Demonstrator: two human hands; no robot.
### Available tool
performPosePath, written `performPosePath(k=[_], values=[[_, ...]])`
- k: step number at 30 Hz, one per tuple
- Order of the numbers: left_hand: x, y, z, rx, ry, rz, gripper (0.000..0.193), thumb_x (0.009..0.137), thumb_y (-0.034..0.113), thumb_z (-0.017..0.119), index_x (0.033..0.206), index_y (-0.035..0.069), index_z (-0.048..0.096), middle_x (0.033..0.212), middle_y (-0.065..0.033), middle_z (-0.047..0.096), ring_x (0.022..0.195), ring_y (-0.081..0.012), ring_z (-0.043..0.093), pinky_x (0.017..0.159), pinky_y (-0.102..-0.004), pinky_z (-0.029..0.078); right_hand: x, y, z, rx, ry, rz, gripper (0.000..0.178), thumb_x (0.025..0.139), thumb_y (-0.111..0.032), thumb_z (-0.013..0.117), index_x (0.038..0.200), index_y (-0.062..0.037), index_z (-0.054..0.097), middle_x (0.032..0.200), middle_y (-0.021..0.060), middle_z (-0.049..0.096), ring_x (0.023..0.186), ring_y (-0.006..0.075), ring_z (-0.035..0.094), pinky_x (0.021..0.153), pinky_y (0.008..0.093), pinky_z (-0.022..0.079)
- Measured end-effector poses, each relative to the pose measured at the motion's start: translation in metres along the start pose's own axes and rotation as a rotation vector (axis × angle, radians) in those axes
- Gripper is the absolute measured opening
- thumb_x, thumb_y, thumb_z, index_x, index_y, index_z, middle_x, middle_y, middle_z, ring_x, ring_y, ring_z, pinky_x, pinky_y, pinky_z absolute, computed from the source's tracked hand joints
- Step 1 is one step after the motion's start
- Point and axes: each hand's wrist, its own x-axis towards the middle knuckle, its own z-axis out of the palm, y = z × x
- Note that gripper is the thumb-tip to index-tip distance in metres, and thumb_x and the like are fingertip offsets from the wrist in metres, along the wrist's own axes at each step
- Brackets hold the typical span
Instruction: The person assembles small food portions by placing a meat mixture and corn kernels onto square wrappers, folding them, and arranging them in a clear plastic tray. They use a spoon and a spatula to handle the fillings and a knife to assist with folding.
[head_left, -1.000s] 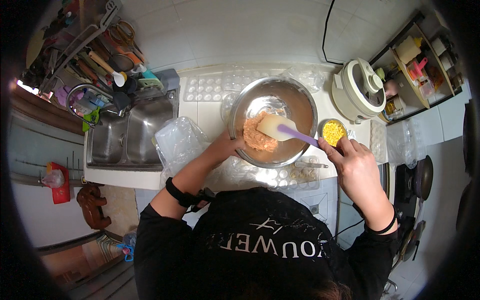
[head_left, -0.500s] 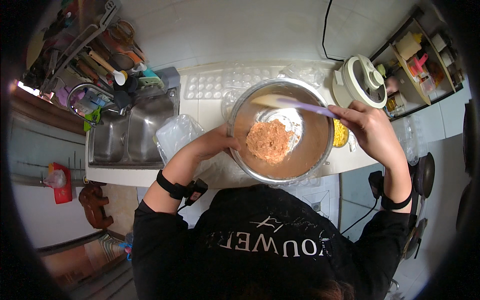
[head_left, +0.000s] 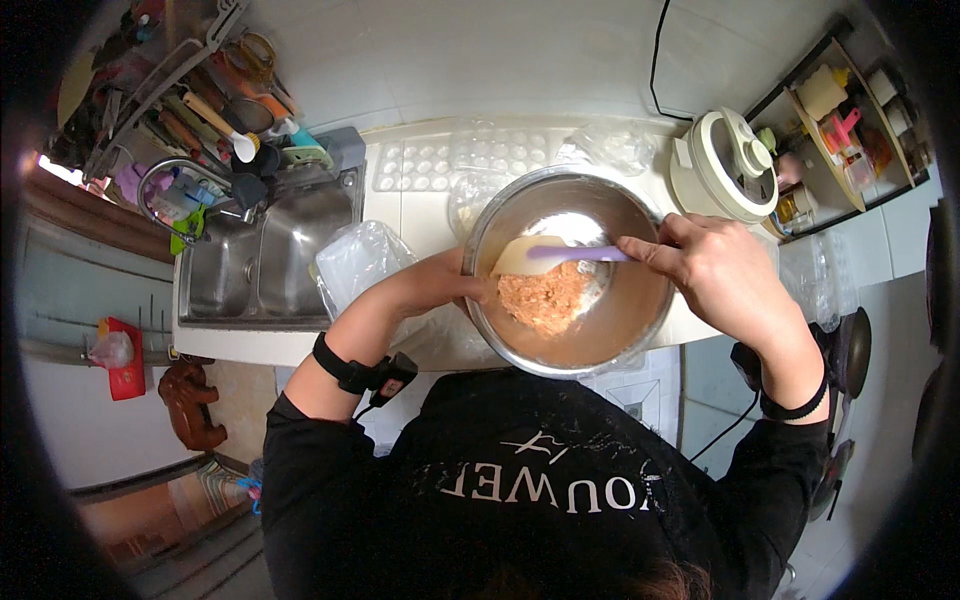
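With closed fingers, the left hand is clasping the steel bowl over the worktop, the right hand is pinching the spatula at the minced mixture, and the left forearm is partly covering a plastic bag while a cooker is standing nearby.

Looks moderately bright and softly lit; glares white inside the steel bowl, glints off the sink at left; appears mostly sharp centrally, bends and blackens toward the edges.
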Motion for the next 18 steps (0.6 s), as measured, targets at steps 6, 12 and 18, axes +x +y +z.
performPosePath(k=[6, 12, 18], values=[[-0.002, 0.004, 0.005, -0.007, -0.006, 0.057, 0.079, 0.075, 0.018, 0.070, 0.141, 0.004, 0.029, 0.124, -0.0079, 0.051, 0.106, -0.0150, 0.051, 0.082, -0.0273, 0.046, -0.005, -0.001, -0.011, -0.036, 0.043, 0.027, 0.031, 0.073, -0.006, 0.061, 0.102, -0.0159, 0.071, 0.067, 0.0050, 0.053, 0.062, 0.0211, 0.056, 0.057, 0.0325, 0.049], [0.004, 0.005, 0.011, 0.006, -0.041, 0.002, 0.084, 0.075, 0.018, 0.071, 0.143, 0.005, 0.023, 0.131, -0.0098, 0.047, 0.118, -0.0165, 0.045, 0.094, -0.0282, 0.041, -0.001, -0.012, -0.002, -0.107, -0.029, -0.106, 0.034, 0.076, -0.009, 0.057, 0.108, -0.0186, 0.068, 0.070, 0.0044, 0.052, 0.068, 0.0212, 0.058, 0.061, 0.0312, 0.051], [0.004, 0.006, 0.019, 0.015, 0.058, -0.001, 0.076, 0.075, 0.016, 0.067, 0.140, 0.006, 0.028, 0.121, -0.0076, 0.052, 0.104, -0.0154, 0.053, 0.078, -0.0281, 0.048, -0.010, -0.017, 0.006, -0.161, -0.023, 0.037, 0.037, 0.076, -0.008, 0.057, 0.112, -0.0146, 0.065, 0.071, 0.0066, 0.052, 0.069, 0.0227, 0.059, 0.060, 0.0333, 0.050]])
